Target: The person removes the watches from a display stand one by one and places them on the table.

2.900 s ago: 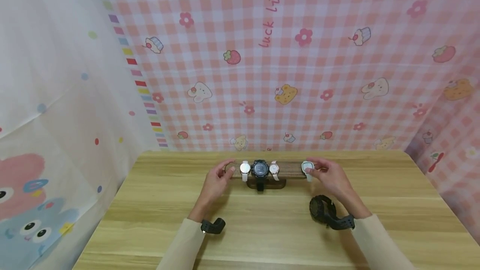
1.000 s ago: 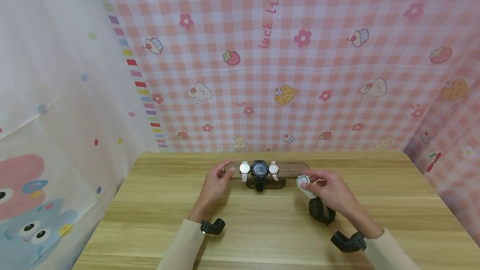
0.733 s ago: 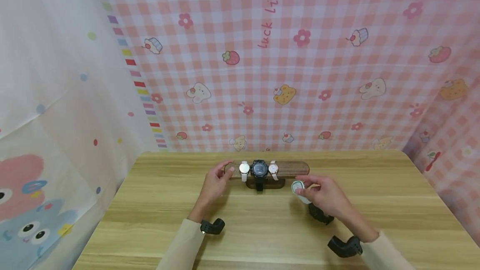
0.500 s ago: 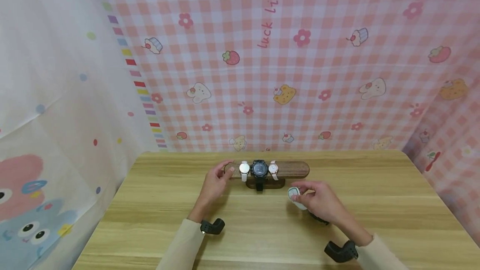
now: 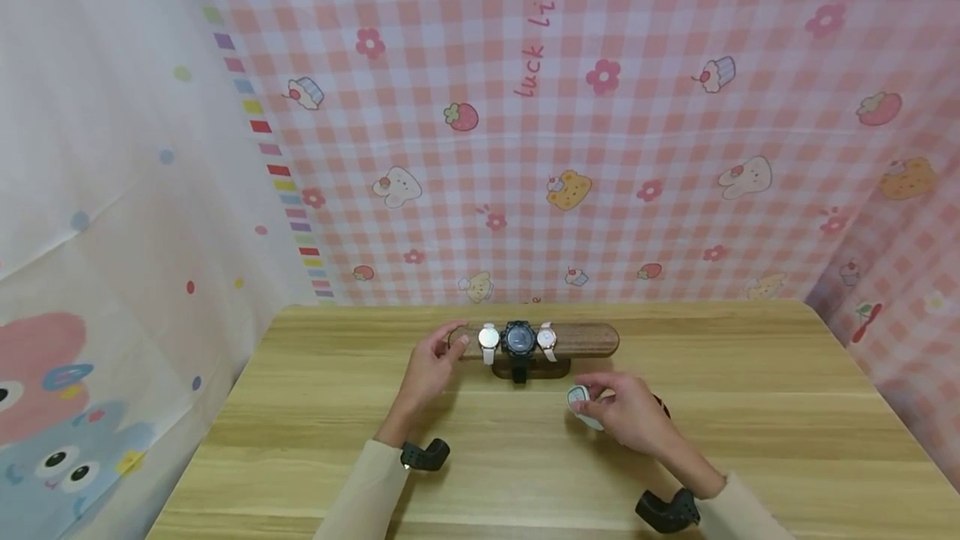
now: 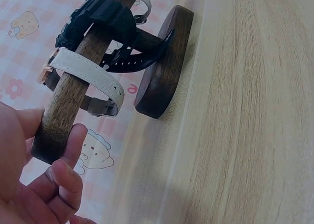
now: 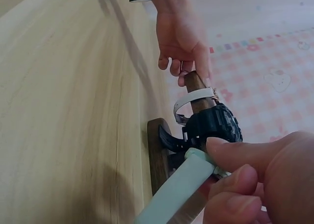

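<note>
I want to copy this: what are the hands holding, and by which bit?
The left fingers hold the watch stand's wooden bar by its left end; the right fingers pinch the pale watch by its face end.

The bar of the watch stand (image 6: 63,104) is dark wood with a coarse, visible grain; its base (image 6: 162,82) is also dark wood, with a smoother look. The white strap (image 6: 91,69) resembles matt leather, stitched along the edge, on a shiny, copper-toned metal case (image 6: 45,76). The black watch (image 6: 108,18) looks like matt, ridged plastic. The pale green strap (image 7: 179,187) appears smooth and rubbery. The desk (image 6: 245,111) is pale, smooth wood-grain; the checked backdrop (image 5: 525,148) is thin printed cloth, the sleeves (image 5: 363,482) plain matt fabric.
</note>
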A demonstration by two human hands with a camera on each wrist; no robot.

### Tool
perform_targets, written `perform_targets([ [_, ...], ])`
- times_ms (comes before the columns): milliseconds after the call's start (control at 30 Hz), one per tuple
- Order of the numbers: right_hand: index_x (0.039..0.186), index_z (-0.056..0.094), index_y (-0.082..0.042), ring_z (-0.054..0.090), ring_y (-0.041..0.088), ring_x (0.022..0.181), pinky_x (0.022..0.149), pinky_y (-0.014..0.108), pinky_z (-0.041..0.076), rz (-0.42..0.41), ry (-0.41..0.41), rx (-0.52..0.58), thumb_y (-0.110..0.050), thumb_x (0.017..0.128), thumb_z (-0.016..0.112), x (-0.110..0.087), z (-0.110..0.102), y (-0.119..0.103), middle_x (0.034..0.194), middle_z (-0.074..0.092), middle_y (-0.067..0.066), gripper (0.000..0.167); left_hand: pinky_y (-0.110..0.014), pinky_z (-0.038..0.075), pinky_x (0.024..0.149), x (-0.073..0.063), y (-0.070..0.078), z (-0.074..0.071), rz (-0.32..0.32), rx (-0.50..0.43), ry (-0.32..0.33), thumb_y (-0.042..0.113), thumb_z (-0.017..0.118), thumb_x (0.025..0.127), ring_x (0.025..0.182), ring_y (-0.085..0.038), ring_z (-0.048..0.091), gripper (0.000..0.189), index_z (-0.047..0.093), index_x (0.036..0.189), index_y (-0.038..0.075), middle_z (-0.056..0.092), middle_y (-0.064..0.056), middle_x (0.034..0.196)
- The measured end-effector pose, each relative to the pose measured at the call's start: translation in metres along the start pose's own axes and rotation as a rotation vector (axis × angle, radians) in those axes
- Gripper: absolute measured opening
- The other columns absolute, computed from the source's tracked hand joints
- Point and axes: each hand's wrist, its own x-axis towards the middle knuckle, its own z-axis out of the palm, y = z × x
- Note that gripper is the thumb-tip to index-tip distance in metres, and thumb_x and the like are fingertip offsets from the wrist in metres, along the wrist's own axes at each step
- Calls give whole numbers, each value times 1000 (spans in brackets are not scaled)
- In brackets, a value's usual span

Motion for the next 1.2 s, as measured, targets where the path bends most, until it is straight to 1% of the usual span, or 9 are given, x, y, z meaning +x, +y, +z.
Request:
perform_targets([
  [167,117,69,3,60,10,67,51,23,47,-5,22,-35,-8,85,77,3,4,4,82,63,2,35,-22,34,48,0,-1,0,4,-1,0,26,62,99,55,-11,44,36,62,133,14,65,-26,82],
  [267,116,69,5,59,8,66,52,23,48,-29,28,-55,-7,84,77,4,7,6,80,63,1,35,-23,34,47,0,-1,0,8,1,1,26,61,100,54,-11,44,36,62,133,13,65,-26,82],
  [433,113,69,7,55,7,61,49,23,45,-65,45,-87,-6,82,79,4,11,7,76,63,0,35,-22,34,47,1,-1,0,11,-2,0,26,61,100,54,-10,44,36,62,133,13,66,-25,82],
  [600,110,71,5,54,8,63,50,23,45,-64,51,-101,-6,81,79,5,14,7,75,61,-1,32,-22,33,46,1,-1,0,1,-8,-3,26,61,100,54,-10,44,35,63,133,14,68,-24,83],
  [933,107,72,3,54,7,66,57,22,46,-86,52,-149,-6,81,79,7,20,12,73,61,-4,29,-21,33,46,1,0,0,0,-5,-2,25,62,100,53,-10,42,34,63,132,15,66,-26,82],
  [1200,107,72,2,54,8,67,58,22,45,-80,56,-167,-7,81,79,7,22,13,73,61,-4,28,-22,32,44,0,-1,0,3,-14,-3,26,62,99,51,-9,41,35,63,133,16,66,-24,81],
])
